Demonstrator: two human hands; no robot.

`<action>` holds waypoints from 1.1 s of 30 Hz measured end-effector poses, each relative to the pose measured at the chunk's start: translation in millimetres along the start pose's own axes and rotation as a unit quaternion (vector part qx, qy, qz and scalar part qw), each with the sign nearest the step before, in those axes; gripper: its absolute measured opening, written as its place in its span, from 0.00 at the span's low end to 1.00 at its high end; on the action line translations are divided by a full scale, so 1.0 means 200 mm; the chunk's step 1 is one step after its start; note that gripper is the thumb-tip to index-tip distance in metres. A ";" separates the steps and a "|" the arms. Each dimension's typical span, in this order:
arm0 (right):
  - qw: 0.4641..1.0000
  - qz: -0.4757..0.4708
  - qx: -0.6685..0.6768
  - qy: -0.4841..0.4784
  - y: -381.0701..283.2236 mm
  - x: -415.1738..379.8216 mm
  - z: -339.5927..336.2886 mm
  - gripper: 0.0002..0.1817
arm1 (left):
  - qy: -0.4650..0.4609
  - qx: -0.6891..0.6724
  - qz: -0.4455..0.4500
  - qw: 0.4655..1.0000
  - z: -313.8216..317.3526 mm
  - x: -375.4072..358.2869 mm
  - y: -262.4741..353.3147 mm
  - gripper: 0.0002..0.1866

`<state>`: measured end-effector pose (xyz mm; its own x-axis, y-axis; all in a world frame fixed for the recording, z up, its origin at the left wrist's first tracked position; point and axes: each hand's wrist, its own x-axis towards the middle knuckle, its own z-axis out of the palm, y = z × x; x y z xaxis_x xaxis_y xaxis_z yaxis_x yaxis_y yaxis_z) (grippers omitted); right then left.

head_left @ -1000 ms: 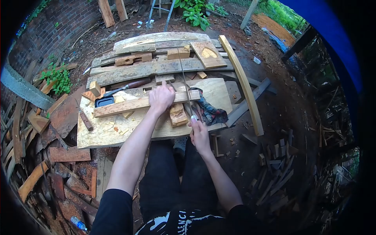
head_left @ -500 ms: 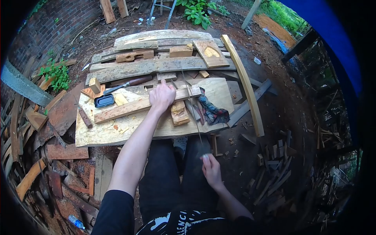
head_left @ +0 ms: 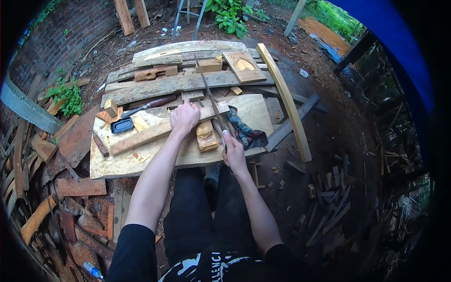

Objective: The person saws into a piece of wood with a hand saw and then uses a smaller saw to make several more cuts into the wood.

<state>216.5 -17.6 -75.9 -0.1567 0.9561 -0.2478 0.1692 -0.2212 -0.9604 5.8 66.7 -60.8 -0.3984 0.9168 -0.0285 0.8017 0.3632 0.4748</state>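
Observation:
My left hand (head_left: 184, 117) is closed over a long wooden strip (head_left: 143, 137), pressing it down from above. The strip lies at a slant across a broad pale plank (head_left: 105, 162), with a short wood block (head_left: 206, 137) beneath its right part. In my right hand (head_left: 234, 152) is the handle of a hand saw (head_left: 207, 86). Its long thin blade points away from me and crosses the strip close to its right end. A dark patterned cloth (head_left: 246, 131) lies just right of the saw.
A chisel (head_left: 157, 101), a black tray (head_left: 122, 125) and small blocks lie left of the strip. Farther back are rough boards (head_left: 136, 94) and a panel with a heart-shaped recess (head_left: 244, 66). A long beam (head_left: 284, 101) runs along the right side. Wood scraps (head_left: 329, 202) litter the ground.
My right hand has moved forward and up from near my lap, pushing the saw away across the strip. My left hand stays on the strip. The view has shifted slightly.

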 end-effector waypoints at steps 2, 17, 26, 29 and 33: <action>0.999 -0.012 0.030 -0.006 0.07 -0.08 0.00 0.27 | -0.011 0.007 -0.001 1.000 -0.04 -0.02 0.03 0.25; 0.999 0.019 0.002 -0.026 0.10 -0.44 -0.17 0.24 | -0.014 -0.001 0.101 0.995 -0.02 -0.03 -0.02 0.28; 0.998 0.029 0.009 -0.046 0.04 -0.23 -0.12 0.28 | -0.005 0.094 0.259 0.961 -0.01 -0.04 -0.13 0.42; 0.997 0.009 -0.050 -0.052 0.09 -0.47 -0.21 0.27 | -0.004 0.105 0.262 0.959 0.01 -0.01 -0.15 0.42; 0.997 0.020 -0.063 -0.039 0.09 -0.79 -0.36 0.25 | 0.002 0.086 0.285 0.955 0.01 0.00 -0.17 0.40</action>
<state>313.7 -159.1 -45.6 -0.2209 0.9280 -0.3000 0.2975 -0.2288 -0.9269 -20.0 54.9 -77.8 0.1236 0.9728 0.1958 0.9497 -0.1732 0.2609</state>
